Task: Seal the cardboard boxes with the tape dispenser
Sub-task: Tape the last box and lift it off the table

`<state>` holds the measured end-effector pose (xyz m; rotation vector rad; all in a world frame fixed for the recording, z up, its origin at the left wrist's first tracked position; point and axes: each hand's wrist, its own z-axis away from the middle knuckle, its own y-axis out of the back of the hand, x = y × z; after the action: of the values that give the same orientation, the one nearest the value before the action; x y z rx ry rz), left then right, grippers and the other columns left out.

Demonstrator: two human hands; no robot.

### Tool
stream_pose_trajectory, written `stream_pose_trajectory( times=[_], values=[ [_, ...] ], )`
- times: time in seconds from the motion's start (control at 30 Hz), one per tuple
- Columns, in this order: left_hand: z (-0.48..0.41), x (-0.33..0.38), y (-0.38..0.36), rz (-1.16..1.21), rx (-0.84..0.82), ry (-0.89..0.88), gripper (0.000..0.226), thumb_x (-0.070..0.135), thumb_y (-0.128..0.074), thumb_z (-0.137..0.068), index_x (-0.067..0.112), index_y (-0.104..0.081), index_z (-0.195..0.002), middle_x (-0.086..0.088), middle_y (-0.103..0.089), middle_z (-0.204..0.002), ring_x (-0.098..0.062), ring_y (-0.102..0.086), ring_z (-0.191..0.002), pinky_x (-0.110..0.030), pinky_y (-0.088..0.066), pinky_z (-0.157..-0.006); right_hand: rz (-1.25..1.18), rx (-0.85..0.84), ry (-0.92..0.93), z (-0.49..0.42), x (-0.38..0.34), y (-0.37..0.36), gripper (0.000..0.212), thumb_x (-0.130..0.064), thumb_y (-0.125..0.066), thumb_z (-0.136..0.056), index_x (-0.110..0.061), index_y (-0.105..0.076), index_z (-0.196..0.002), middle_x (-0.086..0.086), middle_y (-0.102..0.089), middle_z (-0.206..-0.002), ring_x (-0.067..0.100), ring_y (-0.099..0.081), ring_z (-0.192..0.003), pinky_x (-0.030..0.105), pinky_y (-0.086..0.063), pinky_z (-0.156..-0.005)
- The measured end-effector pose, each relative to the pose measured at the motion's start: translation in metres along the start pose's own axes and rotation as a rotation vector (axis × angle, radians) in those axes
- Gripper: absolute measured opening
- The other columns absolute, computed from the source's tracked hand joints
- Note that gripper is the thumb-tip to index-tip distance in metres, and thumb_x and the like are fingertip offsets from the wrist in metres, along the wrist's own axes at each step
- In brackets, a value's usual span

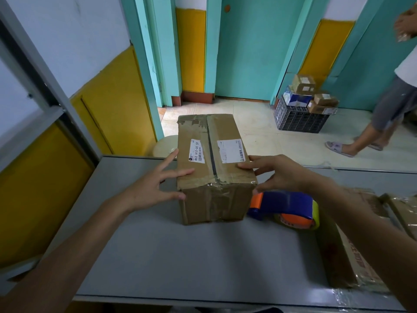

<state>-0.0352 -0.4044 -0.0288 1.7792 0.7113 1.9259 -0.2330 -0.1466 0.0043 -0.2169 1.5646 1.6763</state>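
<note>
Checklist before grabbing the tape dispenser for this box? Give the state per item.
1. Box sits flat on the table: ok.
2. Left hand steadies the box: ok, straight fingers touch its left side.
3. Right hand is free: ok, it only touches the box's right edge.
4. Tape dispenser is in reach: ok, it lies on the table beside the box, below the right hand.
5. Top flaps are closed: ok.
6. Tape end is ready: cannot tell.
</note>
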Motion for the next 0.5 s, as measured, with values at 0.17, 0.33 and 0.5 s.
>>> stream_pose_trajectory(
  times=[0.17,0.33,0.5],
  values=[
    [0.004,-0.004,-0.037,-0.014,0.328,-0.067,0.056,0.022,-0.071,-0.08,0.052,-0.045,-0.119,0.021,-0.006,-0.153,0.0,-0.023,-0.133,-0.028,-0.036,-0.104,-0.132,0.303,0.052,0.006,0.001,-0.03,0.06,-0.012,-0.072,-0.079,-0.052,-0.048,-0.116,-0.019,-0.046,-0.126,-0.002,-0.058,-0.098,0.005,-0.044,-0.069],
    [0.003,-0.003,-0.058,0.142,0.339,0.018,0.071,0.044,-0.075,-0.063,0.063,-0.032,-0.116,0.016,-0.038,-0.133,-0.009,-0.045,-0.12,-0.027,-0.048,-0.094,-0.324,0.104,-0.154,0.021,0.034,-0.023,0.094,-0.05,-0.081,-0.063,-0.053,-0.022,-0.136,-0.01,-0.035,-0.145,0.007,-0.045,-0.126,0.027,-0.039,-0.1],
    [0.004,-0.003,-0.058,0.175,0.433,0.017,0.059,0.028,-0.073,-0.072,0.053,-0.037,-0.112,0.019,-0.048,-0.116,-0.004,-0.052,-0.106,-0.011,-0.045,-0.084,0.439,-0.115,-0.428,0.022,0.067,-0.034,0.103,-0.053,-0.073,-0.072,-0.039,-0.005,-0.148,0.003,-0.032,-0.147,0.023,-0.035,-0.13,0.041,-0.035,-0.104]
  ],
)
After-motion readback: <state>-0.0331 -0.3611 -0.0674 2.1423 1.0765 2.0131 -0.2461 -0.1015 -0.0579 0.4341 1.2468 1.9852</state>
